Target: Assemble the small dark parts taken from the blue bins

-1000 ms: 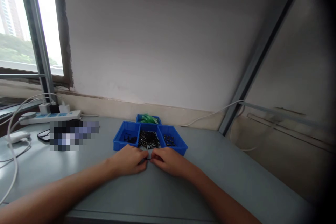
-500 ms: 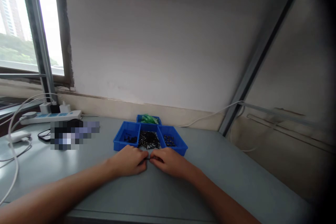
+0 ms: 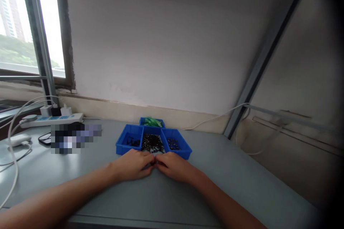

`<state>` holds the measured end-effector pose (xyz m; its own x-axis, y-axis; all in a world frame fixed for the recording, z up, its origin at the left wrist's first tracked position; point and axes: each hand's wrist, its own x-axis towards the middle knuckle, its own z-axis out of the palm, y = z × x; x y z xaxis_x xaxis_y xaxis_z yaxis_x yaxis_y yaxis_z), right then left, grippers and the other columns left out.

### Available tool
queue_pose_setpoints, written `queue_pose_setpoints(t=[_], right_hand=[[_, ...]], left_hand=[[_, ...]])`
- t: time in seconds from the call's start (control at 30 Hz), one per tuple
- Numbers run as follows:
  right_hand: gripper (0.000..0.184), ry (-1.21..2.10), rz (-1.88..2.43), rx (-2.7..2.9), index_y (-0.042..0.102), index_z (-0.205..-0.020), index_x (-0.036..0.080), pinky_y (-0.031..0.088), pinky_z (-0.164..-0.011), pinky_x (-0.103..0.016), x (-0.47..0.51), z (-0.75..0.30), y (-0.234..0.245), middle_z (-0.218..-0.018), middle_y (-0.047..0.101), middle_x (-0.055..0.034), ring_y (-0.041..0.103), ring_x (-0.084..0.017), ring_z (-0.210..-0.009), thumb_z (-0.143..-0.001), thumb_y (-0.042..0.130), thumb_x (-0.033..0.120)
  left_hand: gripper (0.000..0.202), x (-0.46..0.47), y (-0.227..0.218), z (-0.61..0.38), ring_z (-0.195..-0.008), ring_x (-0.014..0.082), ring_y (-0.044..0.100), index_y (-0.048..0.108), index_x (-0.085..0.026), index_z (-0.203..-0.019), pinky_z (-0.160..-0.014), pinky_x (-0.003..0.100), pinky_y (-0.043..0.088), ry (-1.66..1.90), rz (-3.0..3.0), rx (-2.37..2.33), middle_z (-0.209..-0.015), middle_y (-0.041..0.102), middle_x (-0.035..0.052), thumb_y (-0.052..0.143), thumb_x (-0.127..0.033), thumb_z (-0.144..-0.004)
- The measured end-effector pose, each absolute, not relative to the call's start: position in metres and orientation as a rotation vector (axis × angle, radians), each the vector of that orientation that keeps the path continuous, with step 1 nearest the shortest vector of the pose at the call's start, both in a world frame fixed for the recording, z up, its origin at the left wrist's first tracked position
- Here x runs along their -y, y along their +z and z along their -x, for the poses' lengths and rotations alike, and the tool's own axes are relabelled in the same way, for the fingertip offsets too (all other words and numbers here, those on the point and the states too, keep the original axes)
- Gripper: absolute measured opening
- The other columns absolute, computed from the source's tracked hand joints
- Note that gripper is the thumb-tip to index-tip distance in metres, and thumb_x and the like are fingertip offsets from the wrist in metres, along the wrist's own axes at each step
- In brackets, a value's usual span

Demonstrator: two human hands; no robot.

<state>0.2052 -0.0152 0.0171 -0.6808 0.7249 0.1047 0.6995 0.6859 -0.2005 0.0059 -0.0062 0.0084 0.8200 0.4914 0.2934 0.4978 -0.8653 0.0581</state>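
Observation:
My left hand and my right hand meet fingertip to fingertip just in front of the blue bins, low over the table. Both are closed in a pinch on a small dark part, mostly covered by the fingers. Its exact kind is too small to make out. Right behind the fingers, a heap of small black screw-like pieces fills the middle space. The left blue bin holds a few black pieces. In the right blue bin lie several small dark, shiny pieces.
A smaller blue bin with green plastic stands at the back, near the wall. To the left are a white power strip with plugs and cables, a white adapter and a blurred-out item. A metal post rises at right.
My two hands have come closer together, their fingertips now touching. The thin dark piece seen between them before is now mostly covered. The bins have not moved.

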Motion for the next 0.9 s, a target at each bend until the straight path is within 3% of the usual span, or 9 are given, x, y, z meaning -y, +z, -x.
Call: queue_pose_setpoints(t=[0.33,0.63,0.9], right_hand=[[0.016,0.196,1.143,2.73,0.063,-0.085,0.016,0.039,-0.065,-0.023,0.014,-0.206,0.011,-0.086,0.068,-0.0054,0.061,-0.017,-0.076,-0.086,0.048,0.021],[0.014,0.264,1.169,2.701,0.063,-0.083,0.018,0.036,-0.059,-0.021,0.018,-0.204,0.02,-0.077,0.068,-0.0023,0.06,-0.015,-0.069,-0.085,0.052,0.027],[0.023,0.25,1.138,2.705,0.063,-0.086,0.017,0.036,-0.062,-0.022,0.018,-0.204,0.021,-0.082,0.068,-0.0035,0.06,-0.016,-0.074,-0.09,0.043,0.027]], left_hand=[[0.013,0.006,0.011,-0.005,-0.074,0.0152,0.058,0.055,-0.017,-0.089,-0.065,0.023,0.044,-0.463,2.964,0.687,-0.086,0.059,0.0027,0.044,-0.023,-0.09],[0.007,0.007,0.01,-0.007,-0.068,0.0159,0.06,0.053,-0.017,-0.086,-0.059,0.023,0.044,-0.479,2.965,0.791,-0.077,0.061,0.0006,0.048,-0.016,-0.081],[0.006,0.006,0.011,-0.008,-0.072,0.017,0.061,0.053,-0.017,-0.085,-0.063,0.024,0.045,-0.456,2.953,0.829,-0.081,0.063,0.0016,0.047,-0.02,-0.084]])
